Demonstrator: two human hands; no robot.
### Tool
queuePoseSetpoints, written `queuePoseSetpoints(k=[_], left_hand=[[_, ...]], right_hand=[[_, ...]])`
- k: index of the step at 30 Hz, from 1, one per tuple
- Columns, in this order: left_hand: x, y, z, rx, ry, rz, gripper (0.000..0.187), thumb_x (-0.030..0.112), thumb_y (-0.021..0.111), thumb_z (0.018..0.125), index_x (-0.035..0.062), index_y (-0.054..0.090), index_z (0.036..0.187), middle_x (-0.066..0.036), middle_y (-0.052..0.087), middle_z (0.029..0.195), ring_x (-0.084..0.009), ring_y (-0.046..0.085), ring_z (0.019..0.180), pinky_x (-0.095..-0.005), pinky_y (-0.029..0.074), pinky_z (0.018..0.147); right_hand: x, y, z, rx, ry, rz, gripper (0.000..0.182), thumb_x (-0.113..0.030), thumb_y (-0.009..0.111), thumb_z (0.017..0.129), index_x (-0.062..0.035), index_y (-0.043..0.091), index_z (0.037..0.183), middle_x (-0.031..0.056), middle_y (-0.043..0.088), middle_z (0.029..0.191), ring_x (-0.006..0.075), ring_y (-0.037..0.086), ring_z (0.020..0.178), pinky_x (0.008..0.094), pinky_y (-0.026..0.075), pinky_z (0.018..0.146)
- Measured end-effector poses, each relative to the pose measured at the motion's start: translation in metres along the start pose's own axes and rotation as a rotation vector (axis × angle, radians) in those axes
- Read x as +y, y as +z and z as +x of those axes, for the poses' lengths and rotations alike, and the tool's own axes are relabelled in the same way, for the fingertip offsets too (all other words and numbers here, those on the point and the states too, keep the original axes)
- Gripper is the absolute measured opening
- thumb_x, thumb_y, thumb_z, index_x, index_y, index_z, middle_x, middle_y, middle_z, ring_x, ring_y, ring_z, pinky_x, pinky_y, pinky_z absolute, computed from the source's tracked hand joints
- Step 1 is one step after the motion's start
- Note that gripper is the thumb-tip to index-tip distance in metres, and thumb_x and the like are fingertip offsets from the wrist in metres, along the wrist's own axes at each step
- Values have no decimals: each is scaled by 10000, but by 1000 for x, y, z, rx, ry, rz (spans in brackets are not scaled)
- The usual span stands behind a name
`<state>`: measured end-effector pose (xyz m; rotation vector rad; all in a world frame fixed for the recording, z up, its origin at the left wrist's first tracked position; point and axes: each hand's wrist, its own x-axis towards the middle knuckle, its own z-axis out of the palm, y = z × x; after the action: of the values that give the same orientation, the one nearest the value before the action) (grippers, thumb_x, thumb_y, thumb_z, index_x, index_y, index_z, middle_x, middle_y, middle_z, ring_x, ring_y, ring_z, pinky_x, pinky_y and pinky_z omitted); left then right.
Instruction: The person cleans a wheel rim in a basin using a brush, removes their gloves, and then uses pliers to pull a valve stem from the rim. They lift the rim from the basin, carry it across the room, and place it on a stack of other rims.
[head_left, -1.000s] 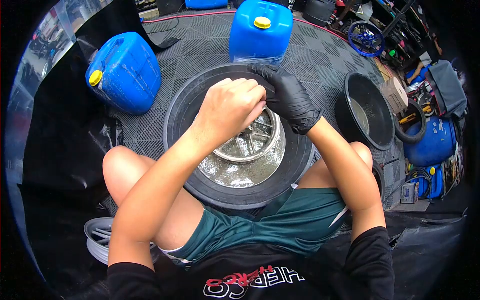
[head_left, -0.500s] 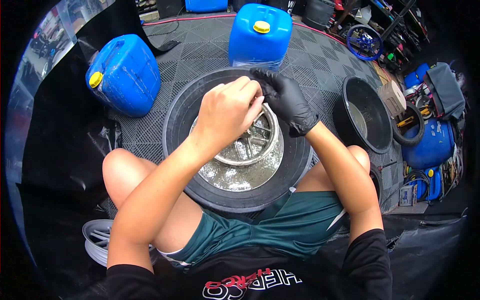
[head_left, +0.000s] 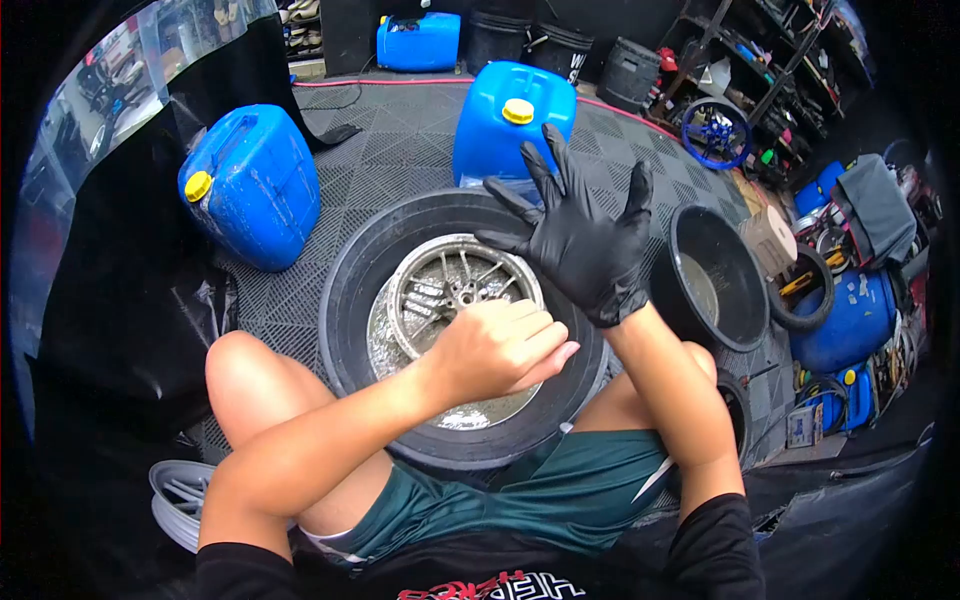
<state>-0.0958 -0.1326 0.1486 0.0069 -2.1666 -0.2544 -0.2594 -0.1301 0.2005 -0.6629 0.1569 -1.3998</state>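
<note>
My right hand [head_left: 585,240] wears a black glove and is raised with its fingers spread, holding nothing. Below and left of it is my bare left hand [head_left: 500,345], its fingers curled closed; whatever they may hold is hidden. That hand is apart from the glove's cuff and covers part of a spoked metal wheel rim [head_left: 398,300]. The rim lies tilted in a large black tub [head_left: 345,330], among grey, wet, gritty material [head_left: 480,413].
Blue jugs with yellow caps stand beyond the tub, one at the left [head_left: 250,190] and one ahead [head_left: 510,110]. A second black tub [head_left: 735,320] is at the right, near a tyre [head_left: 810,310]. A silver rim [head_left: 180,505] lies by my left leg.
My hands have come apart. The gloved right hand has opened and its fingers are spread; the left hand has moved lower and nearer me. The camera view has tilted up slightly.
</note>
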Motion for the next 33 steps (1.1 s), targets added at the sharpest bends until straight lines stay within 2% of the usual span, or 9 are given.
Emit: queuePoseSetpoints(k=[1, 3, 4, 6, 11, 20, 26, 30, 33], left_hand=[[2, 0, 3, 46, 5, -7, 141, 165, 758, 781, 73, 652, 798, -28, 616, 697, -176, 598, 632, -289, 450, 517], [4, -5, 7, 109, -11, 44, 210, 120, 760, 737, 73, 664, 918, -18, 638, 816, -182, 606, 758, -298, 465, 643], [5, -11, 11, 151, -1, 79, 234, 112, 760, 728, 75, 661, 937, -12, 637, 842, -181, 605, 786, -306, 464, 682], [4, -14, 7, 187, 21, 153, 305, 100, 752, 713, 114, 657, 1003, 25, 628, 954, -159, 587, 901, -319, 434, 811], [23, -18, 8, 305, 101, 242, 290, 186, 755, 766, 234, 684, 1043, 96, 637, 1052, -94, 565, 950, -301, 426, 845], [31, -29, 11, 313, 145, 295, 201, 185, 771, 706, 232, 756, 901, 154, 678, 997, -31, 537, 813, -271, 355, 784], [33, -33, 13, 302, 96, 230, 233, 148, 792, 669, 193, 742, 893, 129, 666, 929, -62, 522, 743, -297, 367, 735], [28, -34, 14, 297, -37, 141, 289, 144, 810, 687, 142, 710, 958, 60, 624, 849, -137, 537, 735, -318, 381, 719], [18, -44, 24, 413, -73, 256, 273, 128, 761, 736, 117, 711, 1004, 31, 660, 913, -175, 554, 794, -341, 394, 763]], right_hand=[[-1, 4, -2, -4, -2, -8, 981, -844, 330, 786, -288, 152, 1574, 27, 125, 1642, 386, 93, 1487, 659, 54, 1147], [3, 14, -6, -10, 0, -16, 976, -862, 323, 773, -336, 133, 1572, 15, 122, 1642, 400, 94, 1483, 659, 55, 1146], [5, 32, -7, 36, 9, 54, 1043, -904, 279, 752, -282, 139, 1578, 39, 109, 1644, 368, 106, 1492, 615, 58, 1164], [6, 48, -15, 25, 3, 26, 1045, -905, 277, 752, -280, 140, 1578, 41, 108, 1644, 366, 106, 1492, 613, 58, 1164], [10, 64, -34, -32, -5, -74, 1049, -907, 274, 751, -275, 143, 1578, 44, 108, 1644, 362, 106, 1493, 610, 58, 1166], [19, 54, -38, -40, -13, -135, 1056, -910, 267, 750, -266, 147, 1577, 50, 108, 1643, 354, 105, 1494, 603, 59, 1168], [20, 55, -41, -53, -22, -149, 1060, -912, 263, 749, -259, 150, 1577, 54, 107, 1643, 349, 105, 1495, 598, 59, 1170], [23, 58, -42, -62, -19, -165, 1064, -913, 260, 748, -255, 151, 1577, 56, 107, 1643, 345, 105, 1496, 595, 59, 1171], [27, 59, -43, -66, -2, -160, 1066, -914, 258, 748, -252, 153, 1576, 58, 107, 1643, 343, 105, 1496, 593, 59, 1172]])
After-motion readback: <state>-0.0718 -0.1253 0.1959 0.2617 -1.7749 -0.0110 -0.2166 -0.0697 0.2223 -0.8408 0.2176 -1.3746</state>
